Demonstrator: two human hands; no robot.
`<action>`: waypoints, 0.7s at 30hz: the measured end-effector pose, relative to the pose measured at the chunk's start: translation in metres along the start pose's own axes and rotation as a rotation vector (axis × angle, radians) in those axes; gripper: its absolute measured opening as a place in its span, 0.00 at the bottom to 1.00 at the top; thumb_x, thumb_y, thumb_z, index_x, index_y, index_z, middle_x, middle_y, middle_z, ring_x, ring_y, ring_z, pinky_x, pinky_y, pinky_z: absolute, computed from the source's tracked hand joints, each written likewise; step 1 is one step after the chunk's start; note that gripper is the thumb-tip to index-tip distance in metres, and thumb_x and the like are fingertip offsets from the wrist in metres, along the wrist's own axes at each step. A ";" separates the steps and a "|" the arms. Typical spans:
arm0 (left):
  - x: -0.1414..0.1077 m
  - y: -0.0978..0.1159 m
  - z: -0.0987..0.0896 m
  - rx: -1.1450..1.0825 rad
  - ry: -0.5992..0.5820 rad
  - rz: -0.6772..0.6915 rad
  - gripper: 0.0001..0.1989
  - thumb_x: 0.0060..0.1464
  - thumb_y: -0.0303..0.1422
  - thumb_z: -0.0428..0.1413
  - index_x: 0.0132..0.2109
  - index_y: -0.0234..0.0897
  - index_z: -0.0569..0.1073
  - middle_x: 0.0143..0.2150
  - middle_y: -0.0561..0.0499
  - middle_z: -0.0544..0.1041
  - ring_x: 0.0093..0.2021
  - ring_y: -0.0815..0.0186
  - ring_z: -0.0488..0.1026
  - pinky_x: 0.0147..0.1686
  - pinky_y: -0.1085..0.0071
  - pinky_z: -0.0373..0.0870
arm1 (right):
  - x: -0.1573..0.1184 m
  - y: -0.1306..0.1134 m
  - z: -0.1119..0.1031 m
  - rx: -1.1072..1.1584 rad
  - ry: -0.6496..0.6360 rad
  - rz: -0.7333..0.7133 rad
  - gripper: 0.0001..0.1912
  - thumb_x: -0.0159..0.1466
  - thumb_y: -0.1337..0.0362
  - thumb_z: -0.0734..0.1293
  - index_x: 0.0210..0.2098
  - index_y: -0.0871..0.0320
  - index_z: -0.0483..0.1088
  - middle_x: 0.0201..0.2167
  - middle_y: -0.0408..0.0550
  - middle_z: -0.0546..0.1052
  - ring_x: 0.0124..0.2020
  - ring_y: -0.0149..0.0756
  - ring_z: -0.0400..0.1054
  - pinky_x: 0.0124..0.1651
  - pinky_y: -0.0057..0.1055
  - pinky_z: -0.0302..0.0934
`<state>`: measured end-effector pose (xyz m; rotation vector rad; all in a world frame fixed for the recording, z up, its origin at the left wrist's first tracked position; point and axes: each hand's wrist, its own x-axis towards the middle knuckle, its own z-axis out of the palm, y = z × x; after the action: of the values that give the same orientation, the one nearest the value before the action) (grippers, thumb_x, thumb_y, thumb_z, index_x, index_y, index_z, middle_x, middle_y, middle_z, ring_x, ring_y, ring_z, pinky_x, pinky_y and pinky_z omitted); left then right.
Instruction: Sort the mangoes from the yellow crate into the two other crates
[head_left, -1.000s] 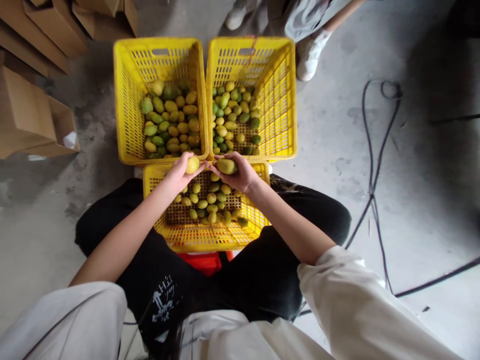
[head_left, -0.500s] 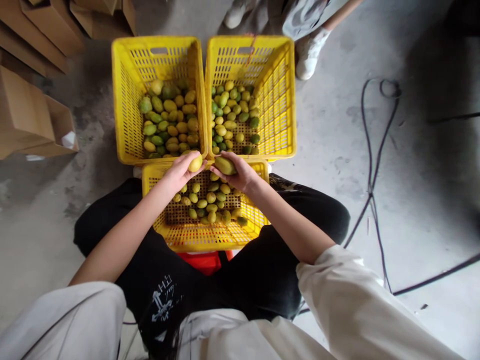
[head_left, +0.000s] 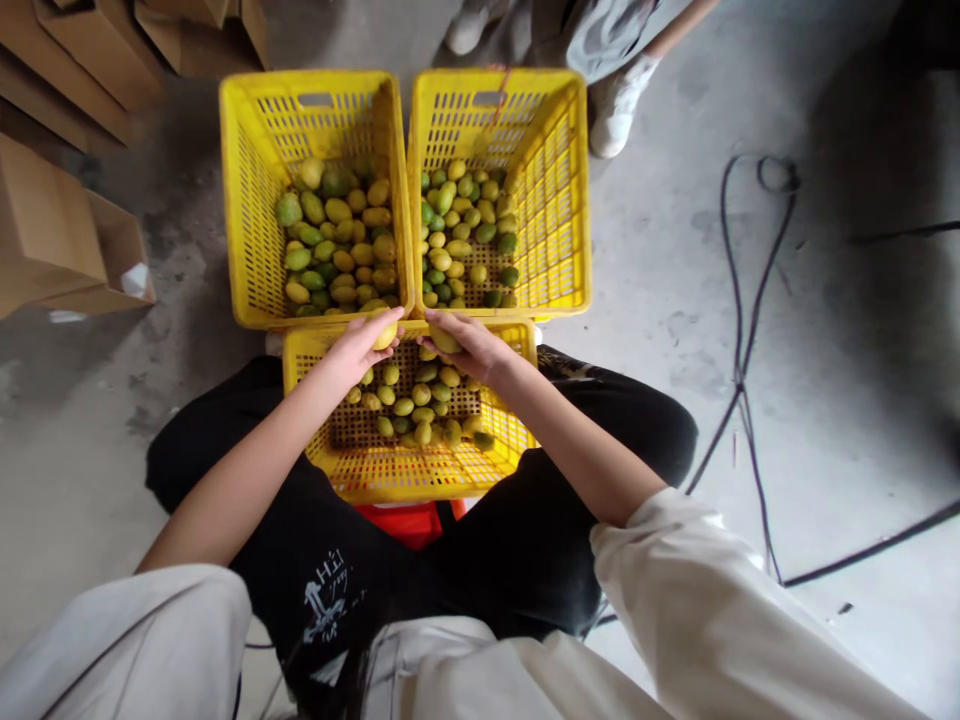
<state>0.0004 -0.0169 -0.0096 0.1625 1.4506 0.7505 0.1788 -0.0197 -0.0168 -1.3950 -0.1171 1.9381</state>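
My left hand (head_left: 358, 348) is closed around a yellow mango (head_left: 386, 337). A greenish-yellow mango (head_left: 444, 341) is gripped in my right hand (head_left: 478, 350), partly covered by the fingers. Both hands are above the far rim of the near yellow crate (head_left: 431, 490), which stands between my legs with several small yellow-green mangoes (head_left: 422, 413) scattered on its bottom. Beyond my left hand, the far left yellow crate (head_left: 251, 200) contains yellow and green mangoes (head_left: 341, 232). The far right yellow crate (head_left: 555, 200) contains smaller green and yellow ones.
Cardboard boxes (head_left: 52, 220) stand on the floor at the left. Another person's white shoe (head_left: 616, 115) is just beyond the far right crate. A looped black cable (head_left: 741, 370) lies on the concrete at the right. Something red (head_left: 405, 522) shows beneath the near crate.
Both hands have turned slightly, so the fingers and backs of the hands cover more of each mango. The mangoes remain held, and the crates look the same.
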 end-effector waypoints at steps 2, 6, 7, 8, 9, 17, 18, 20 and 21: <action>-0.001 0.001 0.001 -0.030 0.013 0.002 0.19 0.55 0.31 0.83 0.39 0.41 0.80 0.31 0.54 0.82 0.28 0.70 0.78 0.29 0.78 0.70 | 0.001 0.000 -0.002 -0.004 -0.001 -0.012 0.13 0.70 0.76 0.82 0.43 0.53 0.80 0.35 0.41 0.85 0.36 0.34 0.82 0.42 0.26 0.83; 0.002 0.003 0.002 -0.095 0.088 -0.037 0.16 0.65 0.36 0.79 0.42 0.43 0.78 0.31 0.56 0.79 0.28 0.68 0.77 0.30 0.77 0.73 | 0.008 -0.001 -0.004 -0.057 0.098 0.046 0.06 0.79 0.64 0.77 0.44 0.51 0.78 0.32 0.42 0.84 0.33 0.37 0.80 0.35 0.27 0.78; 0.003 0.003 0.002 -0.107 0.102 -0.052 0.14 0.68 0.37 0.77 0.44 0.43 0.78 0.31 0.55 0.78 0.29 0.67 0.78 0.30 0.76 0.74 | 0.010 -0.001 -0.004 -0.062 0.112 0.057 0.06 0.81 0.60 0.75 0.46 0.51 0.78 0.32 0.42 0.84 0.33 0.38 0.81 0.33 0.28 0.77; 0.004 0.003 0.002 -0.117 0.106 -0.070 0.13 0.71 0.38 0.75 0.45 0.43 0.78 0.31 0.54 0.79 0.29 0.66 0.78 0.31 0.75 0.75 | 0.012 -0.001 -0.004 -0.061 0.115 0.057 0.07 0.82 0.56 0.73 0.47 0.50 0.78 0.32 0.43 0.85 0.34 0.39 0.82 0.32 0.28 0.76; 0.005 0.003 0.002 -0.126 0.103 -0.088 0.12 0.73 0.40 0.73 0.47 0.43 0.79 0.33 0.53 0.80 0.31 0.64 0.79 0.32 0.73 0.77 | 0.014 -0.001 -0.004 -0.054 0.109 0.047 0.09 0.83 0.53 0.72 0.48 0.50 0.78 0.33 0.44 0.85 0.34 0.40 0.83 0.32 0.29 0.76; 0.007 0.001 -0.002 -0.108 0.055 -0.127 0.16 0.75 0.50 0.71 0.49 0.43 0.82 0.39 0.47 0.86 0.38 0.57 0.86 0.37 0.68 0.81 | 0.019 -0.002 -0.007 -0.022 0.078 0.001 0.10 0.80 0.51 0.74 0.48 0.50 0.79 0.32 0.42 0.83 0.35 0.42 0.82 0.29 0.29 0.70; 0.006 0.002 -0.002 -0.100 0.049 -0.112 0.17 0.73 0.49 0.74 0.48 0.42 0.82 0.37 0.48 0.84 0.37 0.59 0.85 0.36 0.70 0.80 | 0.018 -0.002 -0.007 -0.022 0.074 0.001 0.09 0.79 0.52 0.76 0.47 0.50 0.79 0.31 0.41 0.82 0.34 0.40 0.81 0.29 0.28 0.69; 0.003 0.002 -0.001 -0.085 0.034 -0.070 0.18 0.67 0.43 0.80 0.44 0.41 0.80 0.34 0.51 0.82 0.33 0.64 0.82 0.34 0.73 0.77 | 0.015 -0.002 -0.007 -0.037 0.069 -0.009 0.09 0.77 0.56 0.79 0.45 0.50 0.78 0.31 0.39 0.81 0.32 0.36 0.78 0.31 0.26 0.69; 0.002 0.003 0.000 -0.079 0.026 -0.049 0.18 0.64 0.38 0.82 0.43 0.40 0.80 0.33 0.52 0.82 0.32 0.66 0.80 0.34 0.75 0.76 | 0.013 -0.002 -0.007 -0.053 0.070 -0.015 0.09 0.76 0.59 0.81 0.44 0.50 0.78 0.31 0.38 0.81 0.32 0.34 0.77 0.33 0.25 0.70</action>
<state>-0.0006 -0.0139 -0.0096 0.0564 1.4426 0.7710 0.1840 -0.0128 -0.0292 -1.4904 -0.1461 1.8839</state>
